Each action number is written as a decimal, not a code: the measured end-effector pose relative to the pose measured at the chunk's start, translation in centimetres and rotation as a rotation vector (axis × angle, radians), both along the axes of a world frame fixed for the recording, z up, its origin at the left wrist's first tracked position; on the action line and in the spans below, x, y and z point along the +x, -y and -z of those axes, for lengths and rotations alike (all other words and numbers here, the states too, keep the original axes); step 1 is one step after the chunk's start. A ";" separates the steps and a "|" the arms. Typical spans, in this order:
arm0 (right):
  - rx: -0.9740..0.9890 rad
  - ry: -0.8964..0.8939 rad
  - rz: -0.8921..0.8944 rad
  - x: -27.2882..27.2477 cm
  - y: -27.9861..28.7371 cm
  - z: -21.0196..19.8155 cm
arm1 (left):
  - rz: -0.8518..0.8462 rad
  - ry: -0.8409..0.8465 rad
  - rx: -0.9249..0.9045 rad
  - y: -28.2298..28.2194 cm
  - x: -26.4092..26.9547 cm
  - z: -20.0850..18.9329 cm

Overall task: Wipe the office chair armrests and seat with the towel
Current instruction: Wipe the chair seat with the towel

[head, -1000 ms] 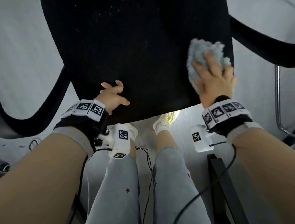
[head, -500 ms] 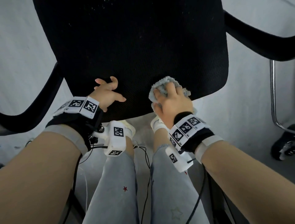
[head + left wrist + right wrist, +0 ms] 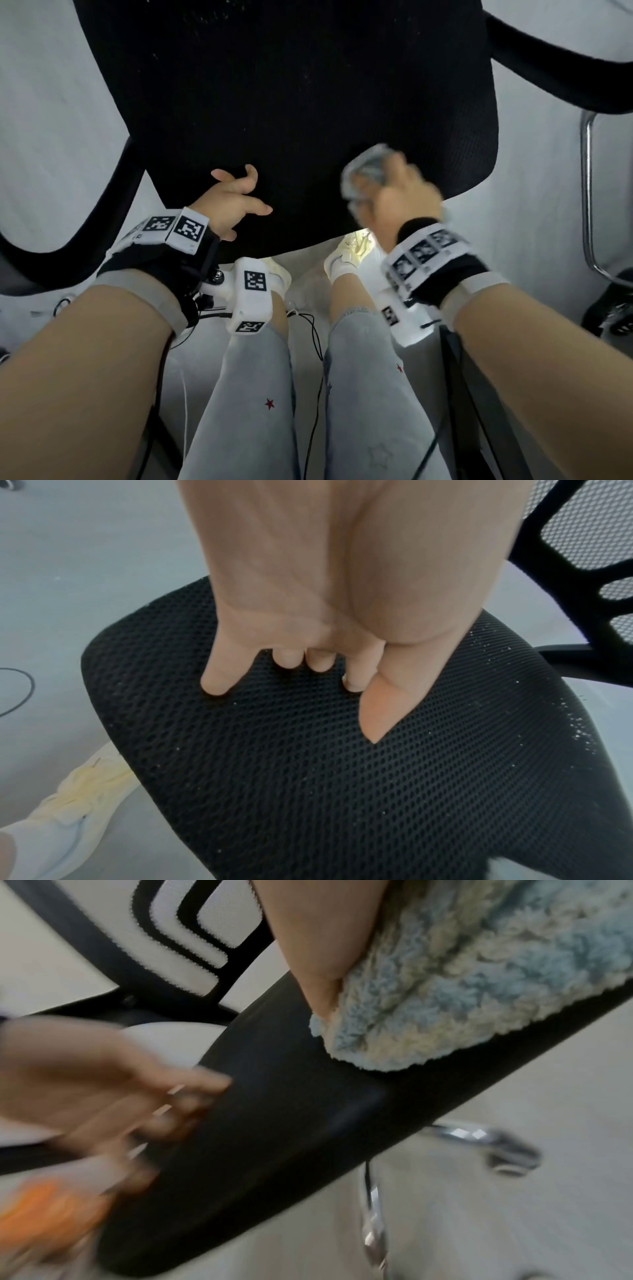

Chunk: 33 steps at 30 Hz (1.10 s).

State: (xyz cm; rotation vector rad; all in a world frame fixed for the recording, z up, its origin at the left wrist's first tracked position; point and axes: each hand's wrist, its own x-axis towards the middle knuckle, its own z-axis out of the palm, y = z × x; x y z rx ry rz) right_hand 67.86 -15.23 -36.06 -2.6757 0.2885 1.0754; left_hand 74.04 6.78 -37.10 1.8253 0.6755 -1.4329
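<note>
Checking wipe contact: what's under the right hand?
A fluffy blue-and-cream towel sits under the right hand, on the black mesh seat. The seat patch beneath the towel is covered.

Each forearm is bare down to a grey band, then a black wrist cuff (image 3: 144,270) topped by a row of white tiles printed with black square markers (image 3: 171,226). Under each wrist hangs a white camera housing (image 3: 251,298) bearing 2 more markers; the left one joins its cuff by a black bracket with a silver screw. Thin black cables (image 3: 317,335) trail from the housings. The legs wear pale grey-blue trousers (image 3: 250,411) dotted with small red stars, above white socks and cream shoes (image 3: 349,246).
</note>
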 end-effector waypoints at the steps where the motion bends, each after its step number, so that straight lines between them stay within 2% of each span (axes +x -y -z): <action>1: -0.038 0.051 0.077 0.1 1.6 0.2 | -0.019 -0.007 -0.018 -0.2 0.0 0.0; 3: -0.115 0.116 0.153 0.2 3.4 0.3 | -0.042 0.001 -0.027 -0.1 -0.2 0.0; 5: -0.095 0.088 0.167 0.0 1.6 0.5 | -0.064 -0.012 -0.049 0.0 -0.4 0.1; 9: 0.078 0.049 -0.106 -1.3 -3.6 0.5 | -0.063 -0.022 -0.063 -0.2 -0.2 0.5; 11: 0.066 0.050 -0.178 -0.8 -2.2 0.7 | -0.049 -0.023 -0.052 -0.4 -0.1 0.7; 14: -0.049 0.090 -0.046 0.5 1.7 0.5 | -0.035 -0.019 -0.046 -0.6 0.0 1.1; 17: -0.102 0.092 0.015 0.6 1.0 0.0 | -0.003 -0.022 -0.045 -0.7 0.0 1.1; 20: 0.000 0.049 -0.075 0.0 -2.6 0.1 | 0.045 -0.020 -0.025 -0.2 0.2 0.9; 23: 0.096 0.037 -0.157 -0.2 -2.5 0.3 | 0.197 -0.020 0.058 0.4 0.7 0.5; 25: 0.185 0.053 -0.134 0.3 -0.8 -0.1 | 0.278 -0.037 0.092 0.9 0.9 0.1; 28: 0.202 0.212 0.006 2.0 1.4 -1.0 | 0.242 -0.042 0.140 1.9 1.4 -0.9; 31: 0.150 0.385 0.189 5.2 3.4 -1.1 | 0.164 0.096 0.228 2.8 2.4 -2.1; 33: 0.077 0.416 0.209 7.7 4.0 -0.8 | 0.146 0.165 0.312 2.7 3.4 -2.3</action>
